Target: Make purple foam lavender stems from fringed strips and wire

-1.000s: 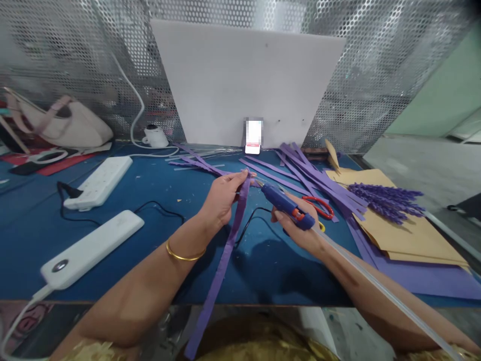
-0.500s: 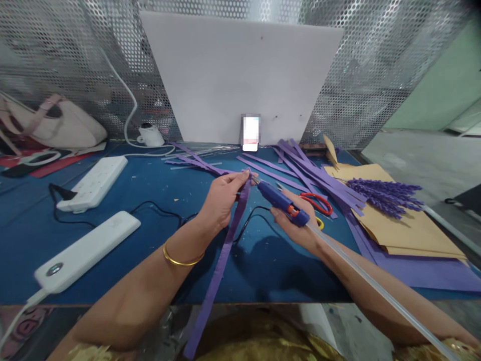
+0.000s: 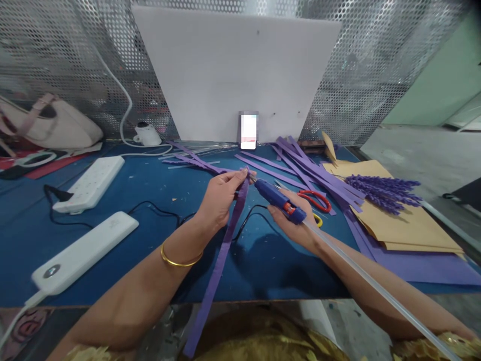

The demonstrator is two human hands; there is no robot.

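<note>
Pinched between the thumb and fingers of my left hand [image 3: 221,195] is a long purple paper strip [image 3: 221,255], which hangs down past the table's front edge. My right hand [image 3: 295,220] is wrapped round a blue glue gun [image 3: 276,198], its metal nozzle at the top end of the strip, close by my left fingertips. Whether the nozzle touches the paper I cannot tell. A long clear glue stick [image 3: 368,281] runs out of the gun's back along my right forearm. Red-handled scissors [image 3: 315,199] lie just beyond my right hand.
Purple strips [image 3: 300,163] lie at the back right, near purple flower sprigs [image 3: 383,190] on brown paper [image 3: 409,228]. A lit phone [image 3: 248,131] leans on a white board [image 3: 233,75]. To the left are a power strip [image 3: 92,183], a white power bank [image 3: 86,253] and a black cable [image 3: 150,203].
The view has shifted very slightly. Both hands keep their hold, with the glue gun's nozzle still at the strip's top end.
</note>
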